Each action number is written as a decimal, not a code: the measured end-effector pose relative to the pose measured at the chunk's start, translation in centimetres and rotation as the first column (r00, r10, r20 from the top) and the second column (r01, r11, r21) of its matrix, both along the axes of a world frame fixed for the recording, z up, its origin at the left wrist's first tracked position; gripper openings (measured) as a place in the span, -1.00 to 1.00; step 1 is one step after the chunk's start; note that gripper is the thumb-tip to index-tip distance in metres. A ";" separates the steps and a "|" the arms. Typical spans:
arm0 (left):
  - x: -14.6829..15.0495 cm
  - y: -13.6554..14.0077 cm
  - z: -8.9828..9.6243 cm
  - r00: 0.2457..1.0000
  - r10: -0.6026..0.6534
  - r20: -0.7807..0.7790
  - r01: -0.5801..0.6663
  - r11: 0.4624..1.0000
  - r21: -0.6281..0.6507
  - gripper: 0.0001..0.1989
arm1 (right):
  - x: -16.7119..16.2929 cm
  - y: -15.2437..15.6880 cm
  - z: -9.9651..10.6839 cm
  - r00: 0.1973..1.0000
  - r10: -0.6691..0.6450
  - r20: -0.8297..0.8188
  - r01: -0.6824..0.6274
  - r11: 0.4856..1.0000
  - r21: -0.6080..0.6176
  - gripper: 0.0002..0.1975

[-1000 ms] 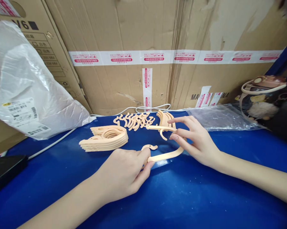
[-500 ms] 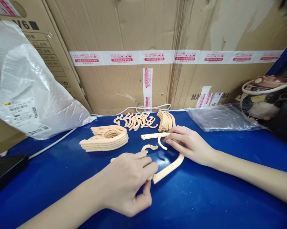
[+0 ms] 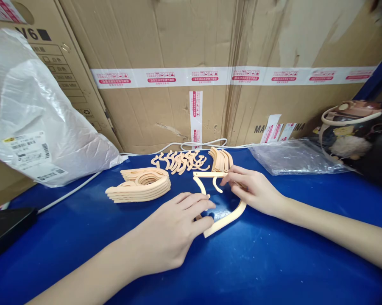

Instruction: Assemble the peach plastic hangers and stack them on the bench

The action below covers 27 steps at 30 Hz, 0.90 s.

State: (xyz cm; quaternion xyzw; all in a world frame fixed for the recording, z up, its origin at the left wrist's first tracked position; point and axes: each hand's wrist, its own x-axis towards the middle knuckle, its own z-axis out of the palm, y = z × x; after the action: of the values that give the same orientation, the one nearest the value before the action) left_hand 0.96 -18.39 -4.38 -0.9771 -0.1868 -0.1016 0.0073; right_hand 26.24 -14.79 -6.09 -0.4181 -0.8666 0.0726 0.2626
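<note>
My right hand (image 3: 253,185) is closed on a cream-coloured, partly put-together folding clothes hanger (image 3: 225,222). The hanger's straight upper arm points left, a hook (image 3: 216,185) hangs beneath the fingers, and a long curved arm sweeps down and left. My left hand (image 3: 178,226), fingers bent, grips a small curved cream piece (image 3: 200,185) close to the tip of the upper arm; the fingers cover its lower end. Behind lie a pile of loose hooks (image 3: 181,162) and a bundle of curved hanger arms (image 3: 221,160). Stacked folded hangers (image 3: 140,186) rest to the left.
On the blue tabletop (image 3: 273,262), a white plastic parcel (image 3: 51,123) leans at left above a black device (image 3: 11,226). Cardboard boxes (image 3: 165,114) and a white cable (image 3: 159,148) line the back. A clear plastic bag (image 3: 300,156) and a bottle (image 3: 348,131) are at right.
The small curved piece has moved up to the end of the hanger's upper arm. My left hand has shifted slightly up and right, its thumb now hidden. The hanger has tilted a little.
</note>
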 end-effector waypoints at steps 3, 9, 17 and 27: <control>-0.1 0.2 -0.5 0.999 0.036 0.004 -0.036 0.999 0.024 -0.55 | 0.0 0.1 0.0 1.000 -0.003 -0.001 0.003 1.000 -0.004 -0.78; -0.2 0.2 -0.5 0.998 0.054 0.017 -0.053 0.997 -0.049 -0.50 | -0.1 -0.1 0.0 0.999 -0.038 -0.002 0.038 0.999 -0.018 -0.78; 0.3 -0.4 -0.1 0.997 0.050 0.058 -0.041 0.988 -0.151 -0.72 | 0.0 0.0 -0.3 0.996 -0.087 0.009 0.087 0.996 -0.016 -0.76; 0.6 -0.6 -0.7 0.984 0.062 0.166 -0.030 0.982 -0.188 -0.72 | -0.1 0.1 -0.3 0.994 -0.105 0.027 0.104 0.994 0.020 -0.74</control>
State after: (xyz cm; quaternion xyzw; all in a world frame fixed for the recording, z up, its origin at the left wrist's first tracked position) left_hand 1.61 -19.04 -5.05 -0.9566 -0.2179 -0.1673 -0.0972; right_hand 26.14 -14.65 -6.36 -0.4615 -0.8477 0.0448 0.2577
